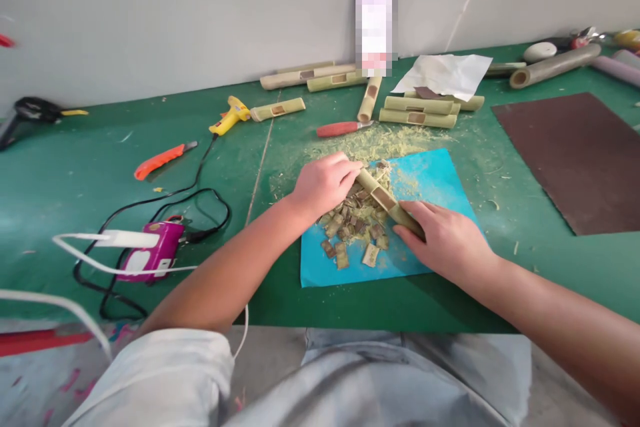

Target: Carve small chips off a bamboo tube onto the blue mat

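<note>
Bamboo formed the already windowed tube (395, 211) that the left hand (324, 181) and right hand (443, 235) clamped above the blue sheet (321, 272), other cut tubes (441, 120) lying beyond that sheet, remaining work unclear.

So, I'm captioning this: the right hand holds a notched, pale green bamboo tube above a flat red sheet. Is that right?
Not quite: the head view shows a flat blue sheet, not a red one. The right hand does hold the notched, pale green bamboo tube above it.
</note>
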`<state>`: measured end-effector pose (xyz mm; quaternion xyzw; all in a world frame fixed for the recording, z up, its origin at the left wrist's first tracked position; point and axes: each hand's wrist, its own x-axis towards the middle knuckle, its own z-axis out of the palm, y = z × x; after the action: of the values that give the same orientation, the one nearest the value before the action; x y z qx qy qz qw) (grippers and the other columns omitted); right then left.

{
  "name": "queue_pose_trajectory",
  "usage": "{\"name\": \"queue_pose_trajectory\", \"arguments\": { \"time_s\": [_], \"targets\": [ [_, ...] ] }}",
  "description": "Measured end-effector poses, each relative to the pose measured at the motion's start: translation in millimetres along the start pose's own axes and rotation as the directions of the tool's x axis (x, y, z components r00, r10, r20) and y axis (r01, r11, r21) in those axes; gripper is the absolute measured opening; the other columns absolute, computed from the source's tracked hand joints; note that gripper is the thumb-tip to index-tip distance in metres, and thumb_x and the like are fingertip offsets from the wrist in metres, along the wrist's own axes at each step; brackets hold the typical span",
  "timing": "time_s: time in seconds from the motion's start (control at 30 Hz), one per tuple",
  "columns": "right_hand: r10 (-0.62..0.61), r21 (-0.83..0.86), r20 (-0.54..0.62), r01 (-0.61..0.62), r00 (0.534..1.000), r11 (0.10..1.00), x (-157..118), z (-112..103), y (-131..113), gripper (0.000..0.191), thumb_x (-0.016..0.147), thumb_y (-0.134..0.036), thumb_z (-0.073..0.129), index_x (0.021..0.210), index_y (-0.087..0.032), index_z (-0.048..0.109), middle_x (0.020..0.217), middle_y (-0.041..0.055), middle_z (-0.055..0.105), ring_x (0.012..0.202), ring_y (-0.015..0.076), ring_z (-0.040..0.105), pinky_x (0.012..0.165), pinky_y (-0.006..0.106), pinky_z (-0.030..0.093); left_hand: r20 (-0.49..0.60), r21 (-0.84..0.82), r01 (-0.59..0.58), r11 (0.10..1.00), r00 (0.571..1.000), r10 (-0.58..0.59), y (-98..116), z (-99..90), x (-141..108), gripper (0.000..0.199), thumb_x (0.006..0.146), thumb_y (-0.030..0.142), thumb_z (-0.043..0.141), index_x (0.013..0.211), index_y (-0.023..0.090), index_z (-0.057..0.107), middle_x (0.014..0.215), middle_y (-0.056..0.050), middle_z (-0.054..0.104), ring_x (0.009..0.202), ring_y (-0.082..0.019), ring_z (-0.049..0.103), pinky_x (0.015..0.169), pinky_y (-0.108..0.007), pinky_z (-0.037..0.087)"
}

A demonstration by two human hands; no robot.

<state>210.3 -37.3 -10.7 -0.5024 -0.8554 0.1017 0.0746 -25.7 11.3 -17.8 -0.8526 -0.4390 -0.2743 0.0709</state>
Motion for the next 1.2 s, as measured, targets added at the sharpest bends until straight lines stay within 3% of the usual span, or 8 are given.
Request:
{"name": "queue_pose_trajectory", "arguments": {
  "time_s": [0.4, 0.5, 0.67, 1.0, 1.13, 1.2],
  "targets": [
    [0.018, -0.010, 0.036, -0.018, 0.999, 1.000, 0.7, -1.8, -0.6, 0.028, 0.092, -0.037, 0.052, 0.112, -0.020, 0.061, 0.098, 0.0046, 0.071, 0.081, 0.0213, 0.066, 0.060, 0.030, 0.036, 0.057, -0.026, -0.074, 0.997, 0.996, 0.075, 3.2, -0.5, -0.7, 0.026, 0.099, 0.026, 0.046, 0.103, 0.017, 0.071, 0.081, -0.004, 0.067, 0.071, -0.013, 0.062, 0.060, -0.023, 0.047],
    [0.029, -0.009, 0.044, -0.029, 0.999, 1.000, 0.4, -2.4, -1.3, 0.028, 0.093, -0.037, 0.051, 0.113, -0.020, 0.061, 0.100, 0.0049, 0.071, 0.081, 0.0212, 0.066, 0.060, 0.030, 0.036, 0.012, 0.005, -0.022, 1.000, 1.000, 0.022, 2.2, -0.7, -0.3, 0.026, 0.099, 0.026, 0.047, 0.100, 0.014, 0.071, 0.080, -0.006, 0.067, 0.070, -0.014, 0.061, 0.060, -0.023, 0.047],
    [0.017, -0.022, 0.045, -0.016, 0.999, 1.000, 0.3, -2.6, -1.7, 0.027, 0.094, -0.037, 0.050, 0.111, -0.020, 0.061, 0.100, 0.0055, 0.072, 0.081, 0.0206, 0.065, 0.061, 0.030, 0.035, 0.058, -0.014, -0.079, 0.997, 0.995, 0.080, 0.0, -4.2, -0.2, 0.026, 0.099, 0.025, 0.047, 0.101, 0.016, 0.071, 0.079, -0.005, 0.066, 0.070, -0.013, 0.061, 0.060, -0.023, 0.047],
    [0.032, -0.029, 0.064, -0.030, 0.997, 0.999, 1.3, -4.4, -3.1, 0.027, 0.094, -0.037, 0.049, 0.112, -0.020, 0.061, 0.101, 0.0051, 0.071, 0.083, 0.0209, 0.065, 0.061, 0.030, 0.035, 0.039, -0.038, -0.018, 0.999, 0.999, 0.020, -0.3, -2.0, -1.4, 0.028, 0.099, 0.026, 0.046, 0.102, 0.013, 0.070, 0.083, -0.007, 0.067, 0.071, -0.013, 0.061, 0.062, -0.024, 0.049],
    [0.022, -0.023, 0.070, -0.020, 0.997, 1.000, 0.6, -4.8, -3.0, 0.028, 0.094, -0.037, 0.048, 0.112, -0.020, 0.061, 0.101, 0.0056, 0.071, 0.082, 0.0206, 0.065, 0.061, 0.030, 0.035, 0.074, -0.064, -0.086, 0.994, 0.993, 0.090, -0.5, -2.6, -1.2, 0.028, 0.099, 0.025, 0.045, 0.104, 0.014, 0.070, 0.083, -0.006, 0.067, 0.071, -0.014, 0.062, 0.062, -0.024, 0.050],
    [0.030, -0.020, 0.063, -0.029, 0.998, 0.999, 0.3, -4.8, -2.9, 0.028, 0.095, -0.037, 0.047, 0.112, -0.020, 0.061, 0.102, 0.0059, 0.071, 0.082, 0.0202, 0.065, 0.061, 0.030, 0.035, 0.048, -0.048, -0.046, 0.998, 0.998, 0.049, -1.3, -2.6, -1.1, 0.028, 0.099, 0.025, 0.045, 0.102, 0.014, 0.070, 0.083, -0.007, 0.067, 0.072, -0.014, 0.062, 0.063, -0.024, 0.050]
  ]
}}
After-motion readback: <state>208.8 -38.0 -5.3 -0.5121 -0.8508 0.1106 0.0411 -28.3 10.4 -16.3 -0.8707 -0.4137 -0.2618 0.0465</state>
